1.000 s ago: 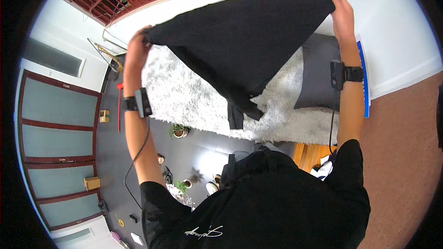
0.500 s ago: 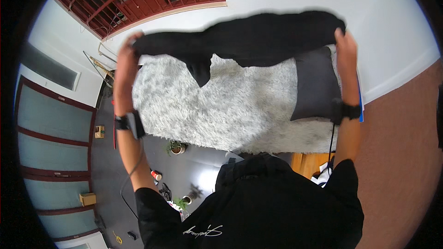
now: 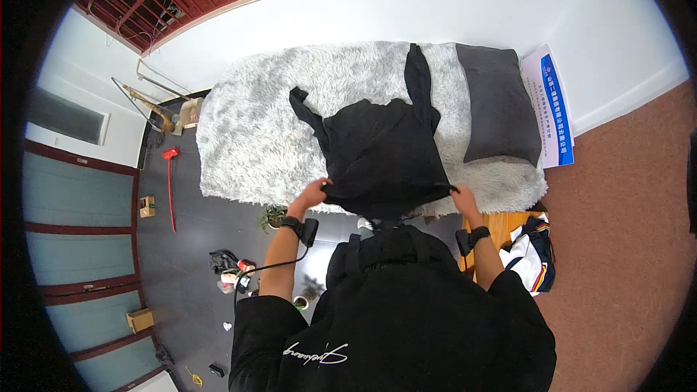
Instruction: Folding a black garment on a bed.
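A black long-sleeved top (image 3: pixel 381 145) is spread over a grey-white fluffy blanket (image 3: pixel 247 138) on a bed. Its sleeves point toward the far side, the left one bent and the right one nearly straight. My left hand (image 3: pixel 312 194) pinches the near left corner of the hem. At the near right corner, my right hand (image 3: pixel 465 199) grips the hem too. Between my hands the hem is stretched out and hangs at the bed's near edge.
A dark grey pillow (image 3: pixel 501 105) lies at the bed's right end, with a blue-and-white board (image 3: pixel 549 109) behind it. White and dark clothes (image 3: pixel 534 254) rest on a wooden surface (image 3: pixel 497 229) at the near right. Potted plants (image 3: pixel 271 216) and a red-handled tool (image 3: pixel 171 181) are on the floor.
Both hands have come down toward me and closer together. The black top, held up and stretched across the far side before, now lies spread on the blanket.
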Demonstrator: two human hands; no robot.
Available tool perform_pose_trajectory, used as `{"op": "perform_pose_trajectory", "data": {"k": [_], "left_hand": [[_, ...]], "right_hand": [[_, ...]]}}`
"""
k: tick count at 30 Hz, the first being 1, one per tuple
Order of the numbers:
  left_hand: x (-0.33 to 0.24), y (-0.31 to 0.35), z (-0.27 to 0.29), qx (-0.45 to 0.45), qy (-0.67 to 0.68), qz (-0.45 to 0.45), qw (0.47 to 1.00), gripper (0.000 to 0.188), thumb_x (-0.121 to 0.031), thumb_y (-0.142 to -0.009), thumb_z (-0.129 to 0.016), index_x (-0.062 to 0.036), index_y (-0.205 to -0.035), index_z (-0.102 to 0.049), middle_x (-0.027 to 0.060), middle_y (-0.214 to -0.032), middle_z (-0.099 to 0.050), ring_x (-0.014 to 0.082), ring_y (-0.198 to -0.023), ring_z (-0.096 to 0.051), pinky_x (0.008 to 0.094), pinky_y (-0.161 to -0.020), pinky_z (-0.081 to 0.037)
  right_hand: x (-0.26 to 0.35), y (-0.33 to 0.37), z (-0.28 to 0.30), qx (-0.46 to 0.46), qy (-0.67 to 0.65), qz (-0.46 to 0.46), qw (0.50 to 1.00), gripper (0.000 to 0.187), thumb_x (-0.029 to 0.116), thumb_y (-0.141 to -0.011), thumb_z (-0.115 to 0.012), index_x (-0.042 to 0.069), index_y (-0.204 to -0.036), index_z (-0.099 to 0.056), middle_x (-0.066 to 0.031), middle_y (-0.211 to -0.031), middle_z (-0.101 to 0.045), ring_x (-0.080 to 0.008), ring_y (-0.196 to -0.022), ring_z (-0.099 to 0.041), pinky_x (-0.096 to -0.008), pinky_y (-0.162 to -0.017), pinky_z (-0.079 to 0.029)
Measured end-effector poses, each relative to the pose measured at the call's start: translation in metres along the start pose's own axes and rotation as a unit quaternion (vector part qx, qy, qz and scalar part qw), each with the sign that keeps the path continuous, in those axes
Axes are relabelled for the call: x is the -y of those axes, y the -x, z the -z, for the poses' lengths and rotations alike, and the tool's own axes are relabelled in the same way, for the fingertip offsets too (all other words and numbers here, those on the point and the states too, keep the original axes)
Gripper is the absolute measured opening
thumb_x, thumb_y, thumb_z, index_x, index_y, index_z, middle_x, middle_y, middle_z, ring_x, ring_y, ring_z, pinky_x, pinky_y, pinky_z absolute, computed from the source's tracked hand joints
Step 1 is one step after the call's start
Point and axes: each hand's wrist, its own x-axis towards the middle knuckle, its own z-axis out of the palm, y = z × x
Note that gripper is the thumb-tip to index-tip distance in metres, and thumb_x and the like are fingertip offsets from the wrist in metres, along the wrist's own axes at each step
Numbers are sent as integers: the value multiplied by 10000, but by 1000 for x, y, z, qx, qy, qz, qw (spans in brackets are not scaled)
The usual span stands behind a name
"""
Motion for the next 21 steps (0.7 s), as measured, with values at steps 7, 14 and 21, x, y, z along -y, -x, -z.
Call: {"op": "perform_pose_trajectory", "data": {"k": [7, 14, 21], "left_hand": [[38, 40, -34, 66, -59, 79, 993, 479, -4, -661, -552, -77, -1133, -595, 167, -972, -655, 288, -895, -630, 367, -775, -499], [101, 50, -63, 69, 2, 63, 996, 436, -119, -698, -662, 5, -1109, -582, 174, -997, -649, 266, -910, -625, 343, -784, -493], [121, 64, -83, 30, 158, 157, 974, 320, -134, -752, -632, 57, -1006, -598, 147, -824, -659, 211, -702, -643, 331, -670, -512]], "right_hand": [[-34, 50, -46, -48, 25, -40, 998, 247, 197, -812, -559, -17, -911, -632, -194, -785, -622, -382, -777, -586, -417, -712, -464], [-49, 67, -75, 56, 42, -76, 995, 230, 199, -787, -558, -8, -846, -640, -158, -707, -621, -250, -623, -620, -380, -603, -471], [-28, 88, -84, 95, -8, -133, 986, 304, 265, -766, -539, -11, -654, -599, -105, -566, -594, -200, -582, -615, -331, -565, -471]]}}
